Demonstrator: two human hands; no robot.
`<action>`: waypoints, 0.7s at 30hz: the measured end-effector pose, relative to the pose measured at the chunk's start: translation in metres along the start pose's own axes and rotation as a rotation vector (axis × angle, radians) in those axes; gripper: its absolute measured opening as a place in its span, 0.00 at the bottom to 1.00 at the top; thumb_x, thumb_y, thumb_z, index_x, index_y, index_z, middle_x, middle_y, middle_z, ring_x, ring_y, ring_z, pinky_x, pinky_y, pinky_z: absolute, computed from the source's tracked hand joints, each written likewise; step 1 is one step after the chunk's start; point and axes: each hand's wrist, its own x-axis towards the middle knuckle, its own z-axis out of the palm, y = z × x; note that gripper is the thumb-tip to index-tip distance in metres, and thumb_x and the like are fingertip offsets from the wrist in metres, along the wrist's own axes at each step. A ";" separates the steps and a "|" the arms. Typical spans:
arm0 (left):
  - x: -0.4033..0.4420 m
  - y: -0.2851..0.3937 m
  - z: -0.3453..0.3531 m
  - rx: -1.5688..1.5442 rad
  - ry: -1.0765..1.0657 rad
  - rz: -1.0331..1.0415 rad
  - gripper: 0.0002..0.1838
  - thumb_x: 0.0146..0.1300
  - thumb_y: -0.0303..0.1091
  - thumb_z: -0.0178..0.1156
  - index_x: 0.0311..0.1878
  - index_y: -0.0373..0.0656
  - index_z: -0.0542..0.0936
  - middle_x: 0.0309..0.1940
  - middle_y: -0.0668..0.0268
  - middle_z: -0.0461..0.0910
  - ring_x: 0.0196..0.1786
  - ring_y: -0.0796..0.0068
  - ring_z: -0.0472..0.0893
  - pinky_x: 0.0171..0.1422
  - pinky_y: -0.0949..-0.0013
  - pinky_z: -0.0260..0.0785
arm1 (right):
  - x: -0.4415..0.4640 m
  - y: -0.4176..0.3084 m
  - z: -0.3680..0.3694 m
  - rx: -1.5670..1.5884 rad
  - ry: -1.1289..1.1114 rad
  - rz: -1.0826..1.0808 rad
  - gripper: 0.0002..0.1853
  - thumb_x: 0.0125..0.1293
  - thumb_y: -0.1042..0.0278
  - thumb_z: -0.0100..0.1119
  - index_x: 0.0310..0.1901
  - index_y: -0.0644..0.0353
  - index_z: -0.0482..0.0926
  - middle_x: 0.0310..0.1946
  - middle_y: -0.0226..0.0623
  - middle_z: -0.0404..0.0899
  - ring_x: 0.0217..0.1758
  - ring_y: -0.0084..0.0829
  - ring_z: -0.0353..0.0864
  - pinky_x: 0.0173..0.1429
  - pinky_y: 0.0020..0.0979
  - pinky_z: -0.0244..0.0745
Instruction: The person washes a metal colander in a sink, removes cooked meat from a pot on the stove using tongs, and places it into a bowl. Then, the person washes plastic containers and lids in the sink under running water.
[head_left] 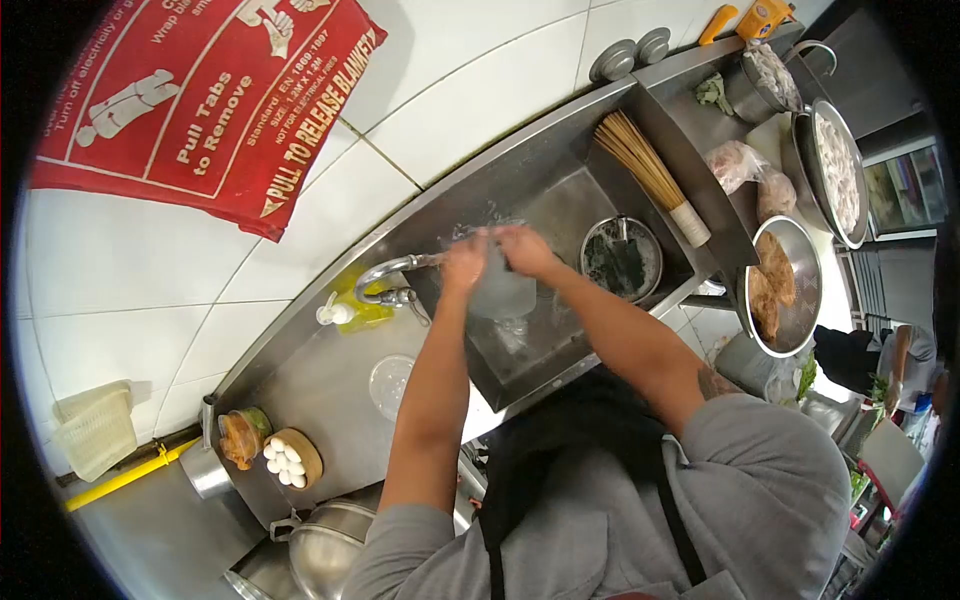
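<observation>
Over the steel sink (570, 200), my left hand (464, 262) and my right hand (524, 250) grip the upper edge of a clear plastic container (503, 290). Motion and splashing water blur the fingers. The tap (385, 275) reaches over the sink's left side, its spout end close to my left wrist. Water runs and splashes around the container. To the right of my right hand, a round metal pot (622, 258) with dark contents and water sits in the sink.
Bamboo sticks (645, 165) stand along the sink's right side. Left of the sink are a soap bottle (350, 315), a clear lid (393, 387) and a bowl of eggs (292, 460). A colander of brown food (785, 285) lies right. Another person (905, 365) stands far right.
</observation>
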 end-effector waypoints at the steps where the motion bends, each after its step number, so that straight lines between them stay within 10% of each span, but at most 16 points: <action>1: 0.001 0.012 0.005 0.159 -0.089 0.104 0.28 0.72 0.53 0.46 0.45 0.34 0.81 0.36 0.42 0.83 0.39 0.43 0.83 0.44 0.46 0.74 | 0.006 0.002 0.011 -0.219 -0.015 -0.129 0.27 0.73 0.48 0.43 0.44 0.69 0.80 0.43 0.58 0.81 0.47 0.56 0.79 0.55 0.45 0.72; 6: 0.010 -0.004 -0.012 -0.274 -0.098 -0.467 0.27 0.70 0.52 0.46 0.60 0.39 0.73 0.38 0.43 0.82 0.48 0.42 0.82 0.52 0.44 0.73 | 0.000 -0.027 -0.031 -0.076 0.060 -0.038 0.24 0.71 0.49 0.47 0.40 0.67 0.80 0.39 0.56 0.81 0.42 0.54 0.80 0.48 0.46 0.74; 10: -0.014 0.024 -0.034 -1.235 -0.539 -1.092 0.31 0.67 0.53 0.47 0.65 0.40 0.70 0.57 0.48 0.74 0.59 0.47 0.75 0.56 0.39 0.72 | -0.008 -0.046 -0.040 -0.200 -0.107 -0.112 0.23 0.71 0.48 0.49 0.39 0.65 0.80 0.39 0.57 0.80 0.45 0.54 0.79 0.51 0.47 0.72; 14: -0.020 0.023 -0.043 -1.422 -0.796 -0.906 0.31 0.65 0.36 0.47 0.72 0.42 0.58 0.67 0.52 0.65 0.60 0.41 0.74 0.54 0.33 0.72 | -0.004 -0.012 -0.046 -0.040 0.406 -0.354 0.27 0.73 0.45 0.45 0.41 0.66 0.80 0.41 0.57 0.79 0.48 0.54 0.78 0.55 0.46 0.69; 17: -0.022 0.066 -0.066 -1.138 -0.444 -0.733 0.34 0.61 0.28 0.47 0.73 0.41 0.57 0.68 0.51 0.64 0.62 0.41 0.72 0.58 0.33 0.70 | -0.012 0.000 -0.064 0.252 0.695 0.352 0.30 0.76 0.42 0.39 0.46 0.68 0.76 0.44 0.52 0.78 0.45 0.50 0.78 0.51 0.48 0.72; 21: -0.016 0.047 -0.024 -0.502 0.000 -0.292 0.40 0.55 0.23 0.51 0.74 0.44 0.56 0.68 0.43 0.62 0.67 0.37 0.65 0.70 0.38 0.58 | -0.046 -0.004 -0.035 1.214 0.360 0.795 0.25 0.76 0.46 0.41 0.49 0.64 0.73 0.44 0.43 0.75 0.41 0.44 0.77 0.40 0.49 0.75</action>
